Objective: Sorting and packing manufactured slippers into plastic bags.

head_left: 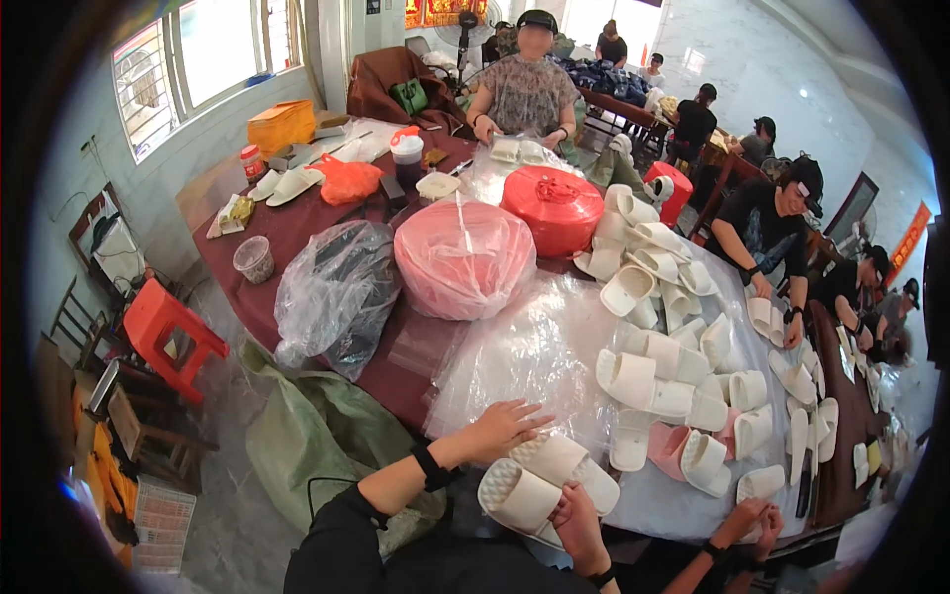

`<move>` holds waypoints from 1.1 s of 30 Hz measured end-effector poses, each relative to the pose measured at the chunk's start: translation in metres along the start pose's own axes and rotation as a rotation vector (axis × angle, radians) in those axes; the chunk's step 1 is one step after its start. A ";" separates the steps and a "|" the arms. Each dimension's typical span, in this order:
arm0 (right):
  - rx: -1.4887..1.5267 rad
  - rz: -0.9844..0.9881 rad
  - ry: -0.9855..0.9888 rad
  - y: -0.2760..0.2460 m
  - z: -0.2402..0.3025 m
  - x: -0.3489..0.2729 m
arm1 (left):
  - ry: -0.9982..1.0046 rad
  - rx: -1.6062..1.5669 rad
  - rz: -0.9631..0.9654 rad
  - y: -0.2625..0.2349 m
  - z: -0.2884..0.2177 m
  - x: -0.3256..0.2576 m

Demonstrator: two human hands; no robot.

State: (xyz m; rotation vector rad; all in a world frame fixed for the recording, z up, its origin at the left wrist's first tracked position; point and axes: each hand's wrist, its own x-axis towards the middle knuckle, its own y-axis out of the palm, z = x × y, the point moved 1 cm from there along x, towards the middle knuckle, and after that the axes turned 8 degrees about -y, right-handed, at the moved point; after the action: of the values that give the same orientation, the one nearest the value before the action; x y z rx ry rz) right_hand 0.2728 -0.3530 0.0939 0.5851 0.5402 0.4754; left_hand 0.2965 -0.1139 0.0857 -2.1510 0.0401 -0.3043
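Slippers (pixel 539 485), cream pair stacked sole to sole, sit at 6 o'clock by near table (pixel 327 223) edge. Head view: right hand (pixel 577 520) closed round pair from below, left hand (pixel 502 426) spread flat on clear plastic bags (pixel 534 346), gripping nothing. Looks like bagging step; next needs one bag peeled loose, opened.

Dark red table (pixel 297 233), clear plastic sheets (pixel 524 356), white slippers (pixel 653 381), red round container (pixel 552 206)
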 end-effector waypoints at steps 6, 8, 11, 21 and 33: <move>0.072 -0.003 -0.077 0.017 0.005 0.006 | 0.032 0.141 0.012 0.006 -0.011 0.002; 0.078 -0.001 -0.069 0.013 0.003 0.010 | 0.018 0.077 0.024 0.006 -0.012 0.001; 0.097 0.001 -0.064 0.015 -0.001 0.016 | -0.033 0.096 0.008 0.009 -0.014 -0.003; 0.116 0.003 -0.186 0.014 -0.019 0.040 | 0.010 0.199 0.019 0.006 -0.025 -0.009; 0.324 0.062 -0.163 -0.008 -0.029 0.056 | 0.077 0.214 0.001 0.006 -0.079 -0.012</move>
State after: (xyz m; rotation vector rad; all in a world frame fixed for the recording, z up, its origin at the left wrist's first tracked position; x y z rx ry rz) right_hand 0.2999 -0.3171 0.0494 0.9444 0.4469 0.3971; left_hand 0.2668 -0.1792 0.1205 -1.9266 0.0507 -0.3740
